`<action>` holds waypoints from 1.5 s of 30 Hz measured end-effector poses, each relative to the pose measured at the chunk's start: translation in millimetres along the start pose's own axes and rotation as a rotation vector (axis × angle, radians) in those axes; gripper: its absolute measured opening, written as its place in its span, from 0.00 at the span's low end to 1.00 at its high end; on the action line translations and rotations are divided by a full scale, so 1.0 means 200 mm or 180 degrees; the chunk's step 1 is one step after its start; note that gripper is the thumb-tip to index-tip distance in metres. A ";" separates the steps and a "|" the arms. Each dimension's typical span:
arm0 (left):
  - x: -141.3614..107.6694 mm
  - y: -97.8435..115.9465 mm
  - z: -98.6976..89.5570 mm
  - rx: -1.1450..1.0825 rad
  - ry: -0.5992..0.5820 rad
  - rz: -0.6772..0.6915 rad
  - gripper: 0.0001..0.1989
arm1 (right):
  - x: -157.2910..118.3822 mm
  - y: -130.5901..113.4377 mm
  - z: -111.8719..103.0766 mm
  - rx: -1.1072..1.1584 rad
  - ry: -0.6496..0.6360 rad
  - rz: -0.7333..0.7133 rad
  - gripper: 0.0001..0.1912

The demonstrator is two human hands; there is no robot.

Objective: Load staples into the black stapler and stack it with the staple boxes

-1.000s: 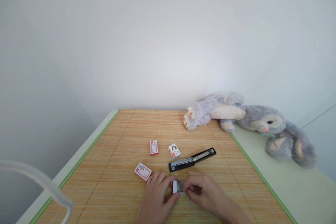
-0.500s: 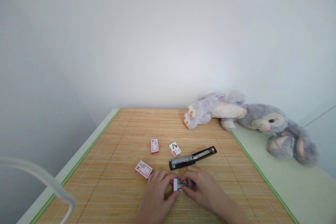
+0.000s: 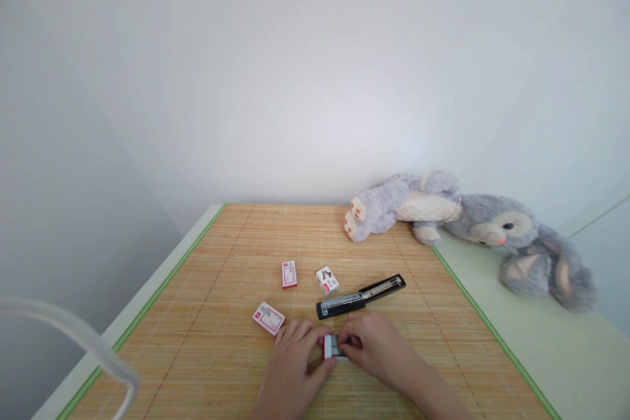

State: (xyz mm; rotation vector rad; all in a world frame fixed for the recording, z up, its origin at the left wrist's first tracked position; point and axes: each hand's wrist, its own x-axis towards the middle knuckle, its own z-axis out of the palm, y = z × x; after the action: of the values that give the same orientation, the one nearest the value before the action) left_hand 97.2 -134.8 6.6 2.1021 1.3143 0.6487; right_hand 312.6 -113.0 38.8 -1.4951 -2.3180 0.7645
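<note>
My left hand point(image 3: 294, 364) grips the left end of a small red and white box point(image 3: 329, 347) at the front of the bamboo mat point(image 3: 221, 348). Grey staples point(image 3: 336, 343) show at the box's open right side. Over them my right hand point(image 3: 371, 344) is closed, thumb and forefinger pinched together; its fingers hide part of the contents. Behind the hands lies a black stapler point(image 3: 344, 302), opened out flat with its metal parts showing. One red and white box point(image 3: 269, 319) is just left of my left hand, another point(image 3: 289, 274) farther back.
A small white box point(image 3: 327, 280) with a stapler picture stands behind the stapler. A grey plush rabbit point(image 3: 428, 207) lies across the back right, partly off the mat. At the lower left, a white curved tube point(image 3: 83, 331) reaches into view.
The fingers of my right hand have drawn together over the staples and the hand has shifted slightly. My left hand keeps its hold on the box.
</note>
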 end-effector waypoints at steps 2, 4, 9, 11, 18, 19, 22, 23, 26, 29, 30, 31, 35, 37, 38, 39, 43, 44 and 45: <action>0.00 0.00 0.00 -0.0002 0.0008 -0.0026 0.16 | -0.01 -0.01 -0.01 -0.0064 0.0007 -0.0036 0.08; 0.00 0.00 0.00 -0.0006 0.0015 -0.0053 0.16 | -0.03 -0.01 -0.03 -0.0054 0.0052 0.0012 0.08; -0.01 -0.01 0.01 0.0010 0.0045 -0.0057 0.17 | -0.13 0.09 -0.11 0.0076 0.0327 0.0443 0.12; -0.01 -0.01 0.01 0.0027 0.0036 -0.0071 0.17 | -0.20 0.15 -0.15 0.0016 0.0281 0.0639 0.24; 0.00 -0.01 0.05 0.0212 -0.0114 -0.0020 0.21 | -0.25 0.18 -0.09 0.0262 0.0133 0.0674 0.11; 0.01 -0.01 0.06 0.0226 -0.0116 0.0009 0.22 | -0.23 0.15 -0.06 0.0323 0.0165 0.0596 0.10; 0.01 -0.01 0.09 0.0248 -0.0056 0.0045 0.23 | -0.17 0.07 0.00 0.0397 0.0205 0.0401 0.10; 0.01 -0.01 0.10 0.0257 -0.0022 0.0044 0.24 | -0.16 0.06 0.01 0.0399 0.0183 0.0372 0.10; 0.01 -0.01 0.10 0.0285 0.0090 0.0025 0.26 | -0.16 0.07 -0.01 0.0429 0.0224 0.0349 0.17; 0.00 0.01 0.10 0.0386 0.0231 -0.0017 0.27 | -0.19 0.21 -0.11 0.0281 0.0930 0.0225 0.21; 0.01 0.02 0.11 0.0440 0.0271 -0.0029 0.28 | -0.19 0.28 -0.16 0.0101 0.1297 0.0143 0.20; 0.01 0.03 0.11 0.0498 0.0311 -0.0040 0.28 | -0.19 0.35 -0.20 -0.0104 0.1735 0.0146 0.22; 0.04 0.07 0.15 0.0683 0.0488 -0.0187 0.27 | -0.16 0.61 -0.33 0.0042 0.1879 0.0275 0.42; 0.06 0.09 0.16 0.0757 0.0587 -0.0311 0.27 | -0.14 0.67 -0.36 0.0652 0.1250 0.0250 0.36; 0.06 0.10 0.17 0.0785 0.0626 -0.0368 0.27 | -0.12 0.68 -0.37 0.0961 0.0941 0.0245 0.30; 0.07 0.11 0.17 0.0804 0.0649 -0.0414 0.28 | -0.11 0.67 -0.38 0.1217 0.0705 0.0243 0.26; 0.08 0.15 0.16 0.0796 0.0583 -0.0529 0.31 | -0.05 0.54 -0.38 0.1699 0.0610 0.0098 0.19; 0.08 0.16 0.16 0.0778 0.0557 -0.0558 0.32 | -0.02 0.48 -0.37 0.1774 0.0646 0.0008 0.18; 0.08 0.16 0.15 0.0756 0.0532 -0.0579 0.33 | 0.01 0.42 -0.35 0.1857 0.0662 -0.0092 0.18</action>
State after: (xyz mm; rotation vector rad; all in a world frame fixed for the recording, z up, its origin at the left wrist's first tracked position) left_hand 144.4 -138.5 8.5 2.1139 1.7277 0.6267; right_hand 410.6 -64.2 48.8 -1.2033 -1.7496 1.0978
